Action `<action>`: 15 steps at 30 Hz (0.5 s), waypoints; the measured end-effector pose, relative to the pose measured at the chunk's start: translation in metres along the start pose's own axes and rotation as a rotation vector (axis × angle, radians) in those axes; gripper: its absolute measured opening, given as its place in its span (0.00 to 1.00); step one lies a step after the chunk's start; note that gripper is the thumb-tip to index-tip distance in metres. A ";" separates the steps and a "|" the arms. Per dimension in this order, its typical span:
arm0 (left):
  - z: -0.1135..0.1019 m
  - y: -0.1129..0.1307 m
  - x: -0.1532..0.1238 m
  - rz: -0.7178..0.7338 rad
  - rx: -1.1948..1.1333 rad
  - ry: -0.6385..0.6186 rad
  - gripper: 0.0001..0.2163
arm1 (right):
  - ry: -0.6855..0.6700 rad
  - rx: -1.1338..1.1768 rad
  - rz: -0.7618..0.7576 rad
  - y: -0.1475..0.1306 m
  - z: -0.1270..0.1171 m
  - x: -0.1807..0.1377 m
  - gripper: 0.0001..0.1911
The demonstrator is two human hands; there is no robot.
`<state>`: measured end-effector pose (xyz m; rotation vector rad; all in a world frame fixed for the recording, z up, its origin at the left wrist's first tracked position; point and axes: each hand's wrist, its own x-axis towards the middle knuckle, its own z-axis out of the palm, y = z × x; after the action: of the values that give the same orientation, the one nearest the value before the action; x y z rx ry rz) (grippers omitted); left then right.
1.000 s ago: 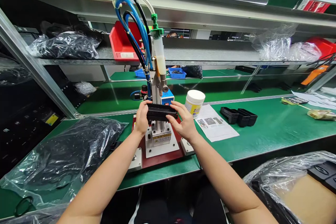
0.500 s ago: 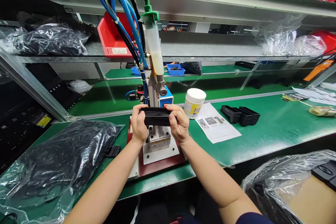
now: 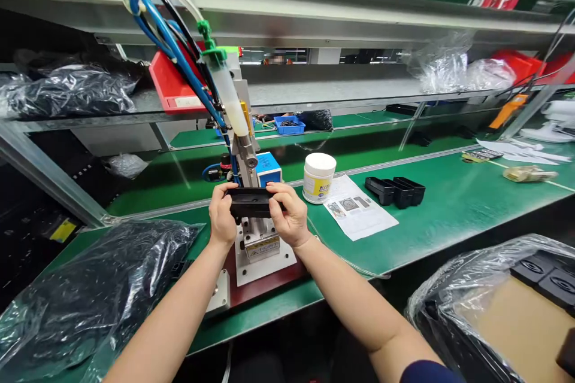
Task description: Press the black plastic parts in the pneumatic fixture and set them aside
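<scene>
A black rectangular plastic housing (image 3: pixel 251 206), hollow on its upper side, is held level between both hands. My left hand (image 3: pixel 222 212) grips its left end, thumb on the near face. At the other end my right hand (image 3: pixel 290 212) is closed on it in the same way. Just behind stands a bench dispensing machine (image 3: pixel 251 163) with a tilted syringe (image 3: pixel 231 99) of whitish fluid. The housing hides part of the machine's column. Whether housing and machine touch, I cannot tell.
A white jar (image 3: pixel 319 178) and a printed sheet (image 3: pixel 359 209) lie right of the machine, with several black housings (image 3: pixel 395 191) beyond. A plastic bag of black parts (image 3: pixel 103 287) covers the left bench. A lined box (image 3: pixel 494 311) stands at lower right.
The view has shifted and tilted, so the scene sits further left. Both hands keep hold of the housing, which now shows more of its hollow inside.
</scene>
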<state>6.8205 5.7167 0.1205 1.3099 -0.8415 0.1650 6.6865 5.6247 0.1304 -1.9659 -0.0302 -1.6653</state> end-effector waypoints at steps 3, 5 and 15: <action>-0.003 0.003 0.005 -0.073 -0.026 -0.081 0.13 | -0.047 -0.052 0.052 -0.007 -0.004 0.007 0.09; -0.003 0.005 0.007 -0.122 -0.030 -0.098 0.16 | -0.085 -0.101 0.104 -0.009 -0.004 0.011 0.14; 0.009 0.001 0.006 -0.055 0.192 0.071 0.22 | 0.100 -0.229 -0.060 0.004 0.021 0.004 0.12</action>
<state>6.8204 5.7072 0.1258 1.4963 -0.7422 0.2525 6.7082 5.6289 0.1307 -2.0605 0.1463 -1.8754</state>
